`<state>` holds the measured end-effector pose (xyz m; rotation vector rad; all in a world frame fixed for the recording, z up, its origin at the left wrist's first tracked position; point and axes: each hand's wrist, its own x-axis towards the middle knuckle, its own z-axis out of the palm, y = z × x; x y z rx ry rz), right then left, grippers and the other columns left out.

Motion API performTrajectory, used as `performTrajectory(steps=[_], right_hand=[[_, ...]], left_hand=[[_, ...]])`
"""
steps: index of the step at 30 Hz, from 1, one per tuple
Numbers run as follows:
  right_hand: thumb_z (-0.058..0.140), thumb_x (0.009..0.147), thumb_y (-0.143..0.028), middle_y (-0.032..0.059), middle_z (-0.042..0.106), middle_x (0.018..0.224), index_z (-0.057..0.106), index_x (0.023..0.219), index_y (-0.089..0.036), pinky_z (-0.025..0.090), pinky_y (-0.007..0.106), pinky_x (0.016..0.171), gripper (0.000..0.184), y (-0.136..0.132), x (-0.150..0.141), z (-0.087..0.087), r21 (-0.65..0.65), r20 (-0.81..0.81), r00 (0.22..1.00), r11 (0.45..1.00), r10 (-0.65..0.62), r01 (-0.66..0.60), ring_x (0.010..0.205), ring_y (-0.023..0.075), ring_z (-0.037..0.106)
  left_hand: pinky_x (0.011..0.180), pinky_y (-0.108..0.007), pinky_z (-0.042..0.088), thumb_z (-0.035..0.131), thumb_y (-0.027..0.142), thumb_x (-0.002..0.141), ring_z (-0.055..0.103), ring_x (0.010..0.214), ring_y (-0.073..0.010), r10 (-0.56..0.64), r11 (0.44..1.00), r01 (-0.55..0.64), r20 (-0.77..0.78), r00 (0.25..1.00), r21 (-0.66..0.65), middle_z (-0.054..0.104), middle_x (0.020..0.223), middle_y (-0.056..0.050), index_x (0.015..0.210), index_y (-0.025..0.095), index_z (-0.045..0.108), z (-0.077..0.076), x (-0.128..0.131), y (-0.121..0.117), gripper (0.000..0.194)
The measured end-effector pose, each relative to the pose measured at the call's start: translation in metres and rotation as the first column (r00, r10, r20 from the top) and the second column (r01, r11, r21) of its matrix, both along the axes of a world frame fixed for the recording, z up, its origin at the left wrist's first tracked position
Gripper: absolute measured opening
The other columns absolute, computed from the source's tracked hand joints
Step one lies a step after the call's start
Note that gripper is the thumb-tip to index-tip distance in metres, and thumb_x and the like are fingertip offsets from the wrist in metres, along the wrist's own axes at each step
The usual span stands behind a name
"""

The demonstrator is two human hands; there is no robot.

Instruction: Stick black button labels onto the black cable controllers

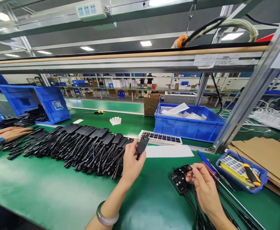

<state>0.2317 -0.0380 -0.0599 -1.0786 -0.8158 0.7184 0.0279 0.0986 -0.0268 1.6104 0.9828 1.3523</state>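
My left hand [133, 161] grips a small black cabled controller [142, 144] with a plain face, just off the right end of a long row of similar controllers [92, 131]. Their black cables [82, 153] hang toward me. Over at the right, my right hand [204, 187] pinches the edge of a black controller with a printed face [186, 168]. It rests against other printed controllers [177, 183], whose cables run under my hand toward the near edge. My fingertips partly cover the pinched edge.
A label sheet [164, 137] and white paper [170, 151] lie before a blue bin [189, 127]. Right: a tool tray [240, 172], pens, a metal rod and cardboard [267, 158]. Left: a tipped blue crate [53, 105] and a co-worker's hands [15, 132]. A white glove [115, 120] lies behind.
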Motion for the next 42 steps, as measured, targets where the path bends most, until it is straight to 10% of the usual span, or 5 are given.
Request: performTrajectory(steps=[3,5,8,27,42], right_hand=[[0.059,0.085,-0.043,-0.003,0.049,0.079,0.055,0.091,-0.026,0.043,0.022,0.058,0.019,-0.003,-0.001,0.006,-0.021,0.002,0.999,0.999,0.034,-0.034,0.068,0.011,0.049],[0.058,0.086,-0.042,-0.003,0.048,0.078,0.054,0.09,-0.026,0.042,0.021,0.056,0.018,-0.004,-0.001,0.007,-0.04,0.025,0.998,0.998,0.049,-0.048,0.067,0.011,0.049],[0.057,0.087,-0.041,-0.0031,0.046,0.079,0.054,0.088,-0.025,0.041,0.021,0.056,0.016,-0.006,0.001,0.007,-0.065,0.069,0.996,0.997,0.053,-0.048,0.066,0.0103,0.048],[0.065,0.078,-0.043,-0.0046,0.05,0.059,0.055,0.074,-0.02,0.038,0.02,0.04,0.026,-0.005,-0.006,0.018,-0.257,0.277,0.957,0.966,0.083,-0.01,0.045,0.0089,0.044],[0.065,0.077,-0.043,-0.0038,0.052,0.06,0.055,0.074,-0.02,0.039,0.021,0.041,0.025,-0.006,-0.01,0.015,-0.259,0.319,0.947,0.965,0.05,0.037,0.045,0.0089,0.044]], left_hand=[[0.05,-0.017,0.038,0.068,0.023,0.069,0.044,0.055,-0.0051,-0.293,0.748,0.48,0.422,0.858,-0.457,0.05,0.077,0.001,0.094,0.013,0.057,-0.011,0.026,-0.029,0.029],[0.05,-0.018,0.04,0.066,0.028,0.071,0.046,0.054,-0.0056,-0.33,0.588,0.59,0.502,0.8,-0.554,0.053,0.072,-0.001,0.083,0.012,0.053,-0.021,0.038,-0.046,0.024],[0.057,-0.022,0.046,0.064,0.028,0.073,0.053,0.058,-0.0073,-0.332,0.494,0.624,0.532,0.779,-0.606,0.063,0.079,-0.007,0.088,0.014,0.046,-0.03,0.047,-0.064,0.027],[0.077,-0.035,0.053,0.072,0.016,0.066,0.069,0.085,-0.0235,-0.602,0.303,0.776,0.52,0.606,-0.552,0.069,0.094,-0.011,0.117,0.017,0.046,-0.029,0.045,-0.082,0.057],[0.073,-0.03,0.053,0.073,0.036,0.072,0.07,0.081,-0.0216,-0.64,0.328,0.771,0.472,0.607,-0.546,0.068,0.086,-0.009,0.117,0.018,0.042,-0.027,0.047,-0.086,0.057]])
